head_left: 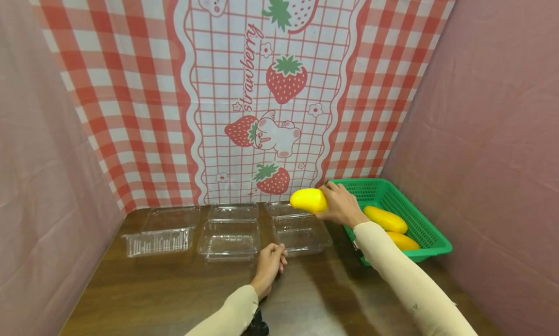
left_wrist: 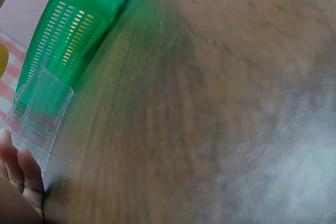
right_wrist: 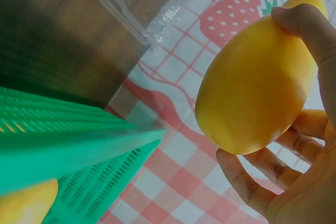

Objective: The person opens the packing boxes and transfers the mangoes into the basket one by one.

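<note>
My right hand [head_left: 340, 205] grips a yellow mango [head_left: 308, 200] above the table, near the back of the right-hand clear plastic box [head_left: 301, 232]. In the right wrist view, the thumb [right_wrist: 304, 24] lies on one side of the mango [right_wrist: 257, 82] and the fingers curl round the other. Beside that box's front left corner, my left hand [head_left: 270, 265] rests low with loosely bent fingers and holds nothing that shows. Whether it touches the box is unclear. The left wrist view has only a few of its fingers [left_wrist: 26, 171] at the edge.
At the right stands a green basket [head_left: 430, 246] with two more mangoes [head_left: 386, 219] visible inside. Another open clear box [head_left: 229, 234] sits in the middle, and a third [head_left: 159, 241] at the left. A checked strawberry-print cloth [head_left: 148, 108] hangs behind the wooden table [head_left: 174, 282].
</note>
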Motion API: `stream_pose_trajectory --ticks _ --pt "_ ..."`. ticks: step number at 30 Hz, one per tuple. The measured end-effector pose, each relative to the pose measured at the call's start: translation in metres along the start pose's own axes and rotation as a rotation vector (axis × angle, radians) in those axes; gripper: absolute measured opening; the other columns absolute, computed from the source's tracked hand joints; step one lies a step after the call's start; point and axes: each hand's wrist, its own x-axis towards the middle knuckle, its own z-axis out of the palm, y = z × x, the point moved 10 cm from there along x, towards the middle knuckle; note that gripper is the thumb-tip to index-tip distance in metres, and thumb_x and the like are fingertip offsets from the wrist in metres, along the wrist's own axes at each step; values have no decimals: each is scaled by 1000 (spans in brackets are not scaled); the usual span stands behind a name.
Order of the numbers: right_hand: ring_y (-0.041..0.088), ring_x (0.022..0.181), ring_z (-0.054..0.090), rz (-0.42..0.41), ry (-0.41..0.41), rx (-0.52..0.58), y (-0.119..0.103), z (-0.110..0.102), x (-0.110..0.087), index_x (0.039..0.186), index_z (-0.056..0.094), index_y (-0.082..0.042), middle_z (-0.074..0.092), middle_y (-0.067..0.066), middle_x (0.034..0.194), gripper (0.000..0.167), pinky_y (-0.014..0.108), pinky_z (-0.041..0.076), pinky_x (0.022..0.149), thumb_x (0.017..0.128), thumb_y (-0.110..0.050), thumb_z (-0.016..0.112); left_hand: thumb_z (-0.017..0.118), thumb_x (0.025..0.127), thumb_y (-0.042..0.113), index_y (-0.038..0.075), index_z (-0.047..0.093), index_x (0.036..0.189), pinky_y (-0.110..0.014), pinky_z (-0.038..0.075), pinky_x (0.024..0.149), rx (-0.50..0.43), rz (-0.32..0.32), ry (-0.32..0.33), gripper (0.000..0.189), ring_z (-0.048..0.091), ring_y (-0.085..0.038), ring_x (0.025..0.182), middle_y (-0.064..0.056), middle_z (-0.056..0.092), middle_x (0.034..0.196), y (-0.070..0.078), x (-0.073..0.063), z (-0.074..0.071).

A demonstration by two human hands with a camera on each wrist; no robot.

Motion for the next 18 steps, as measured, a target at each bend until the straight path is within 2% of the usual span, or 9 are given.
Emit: stream_pose_trajectory --ticks 8,18 --pt "33 101 55 53 5 -2 14 -11 -2 135 61 -7 59 14 124 82 52 56 75 74 -56 85 58 106 23 -7 65 96 -19 41 45 -22 11 -27 32 46 -7 49 -1 58 67 -1 1 0" --pt "33 100 54 114 -5 10 33 -15 -6 138 60 -4 57 16 125 83 53 56 75 76 -54 85 57 106 21 -5 64 93 -19 41 45 -25 10 -43 30 47 -7 49 -1 58 67 -4 0 -1"
